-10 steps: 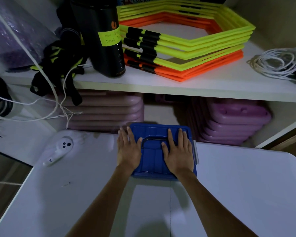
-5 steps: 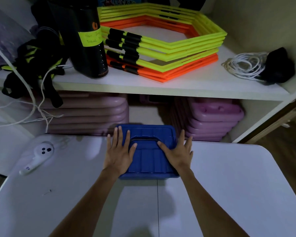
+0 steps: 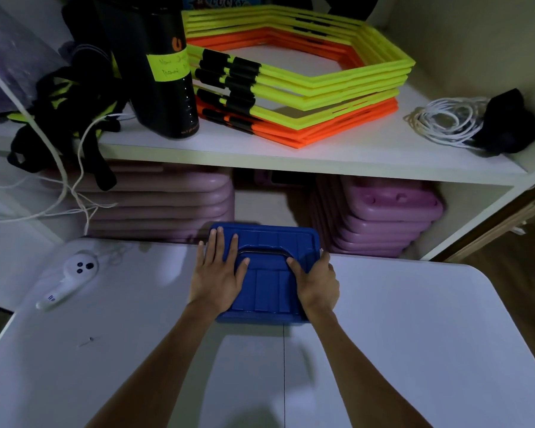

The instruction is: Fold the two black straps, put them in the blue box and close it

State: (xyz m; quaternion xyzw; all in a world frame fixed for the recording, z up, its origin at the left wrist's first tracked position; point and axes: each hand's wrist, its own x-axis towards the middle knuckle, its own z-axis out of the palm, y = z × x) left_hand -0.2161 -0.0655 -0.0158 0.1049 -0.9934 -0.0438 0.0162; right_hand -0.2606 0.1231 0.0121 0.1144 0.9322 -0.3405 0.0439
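closing step: blue box (image 3: 269, 293) at the table's (image 3: 414, 335) 12 o'clock edge, lid on; left hand (image 3: 218, 278) presses flat, fingers straight, right hand (image 3: 317, 285) grips its 3 o'clock rim; next probably needs even downward pressure

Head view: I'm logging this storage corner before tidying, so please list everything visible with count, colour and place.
blue box: 1, blue, closed, far edge of table
table: 1, white, foreground
controller: 1, white, table's left side
shelf: 1, white, behind table
hexagon rings: one stack, yellow and orange, shelf middle
cylinder: 1, black with yellow label, left of the rings
webbing bundle: 1, black and yellow, shelf's left end
coiled cable: 1, white, shelf's right
black object: 1, beside the cable
purple stacks: 2, under the shelf
left hand: flat on box top
right hand: grips box's right edge
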